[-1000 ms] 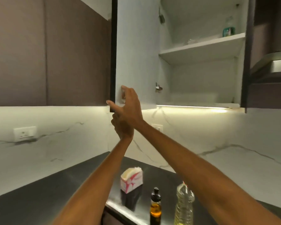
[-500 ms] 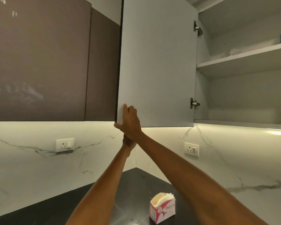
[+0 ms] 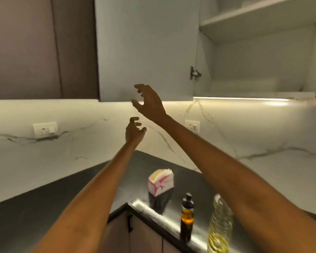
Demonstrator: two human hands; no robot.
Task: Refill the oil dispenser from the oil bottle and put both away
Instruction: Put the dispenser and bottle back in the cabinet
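Dark table [image 3: 49,194] runs in an L along a white marbled wall [image 3: 80,141], corner at frame center. Light strip glows under the cabinets at upper right. Two sockets on the wall – one at left [image 3: 45,130], one at center right [image 3: 192,126], partly behind the right forearm.

Upper cabinet door [image 3: 146,52] hangs open at top center, pale inside face toward the camera; bare shelf [image 3: 259,17] visible at upper right.

Both hands raised in mid-air, holding nothing. Right hand [image 3: 150,102] released, fingers loosely curled, just in front of the door's lower edge, not touching. Left hand [image 3: 134,131] lower, also released, fingers loosely curled, against the wall backdrop.

Oil dispenser [image 3: 187,216] – dark bottle, amber oil showing – stands upright near the table's front edge at lower center right. Oil bottle [image 3: 220,225], clear plastic with yellow oil, just beside it to the right, partly hidden by the right forearm. Napkin box [image 3: 161,182], white and red, sits behind them, toward the corner.

Lower cabinet fronts [image 3: 144,238] show below the table edge.
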